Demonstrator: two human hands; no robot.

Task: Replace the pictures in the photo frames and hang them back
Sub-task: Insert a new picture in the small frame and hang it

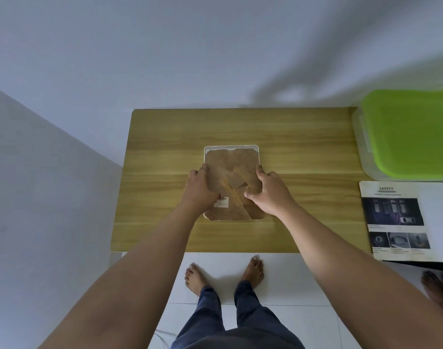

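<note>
On my feed I see curled fingers (204, 169): the left hand (201, 187) and right hand (268, 190) grip the backing board (230, 162) by its 2 side edges, probably to free it. The photo frame (231, 147) lies face-down, central on the counter (165, 147).

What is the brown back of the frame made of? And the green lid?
The frame back looks like matte brown fibreboard or cardboard: dull, ragged edges. The green lid looks like smooth plastic: bright, even colour, rounded corners.
</note>
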